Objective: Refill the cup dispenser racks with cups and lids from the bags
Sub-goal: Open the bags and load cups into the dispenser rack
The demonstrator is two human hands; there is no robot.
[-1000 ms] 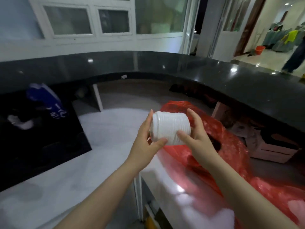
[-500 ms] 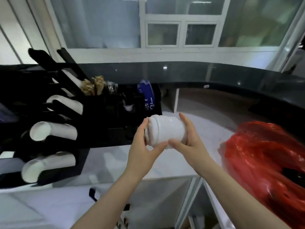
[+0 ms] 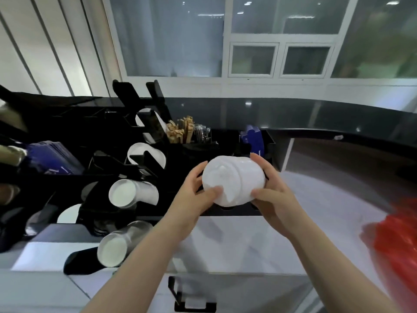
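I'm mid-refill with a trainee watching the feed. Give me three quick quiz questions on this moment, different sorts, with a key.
1. True or false: the white stack of lids is held by one hand only.
2. Which side of the frame shows the red bag? A) left B) right C) top
3. Fill in: the open ends of the cup stacks in the black dispenser rack face ____ the camera.

Key: 1 false, the left hand and right hand both grip it; 2 B; 3 toward.

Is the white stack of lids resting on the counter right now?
No, both hands, left and right, hold the white stack of lids above it.
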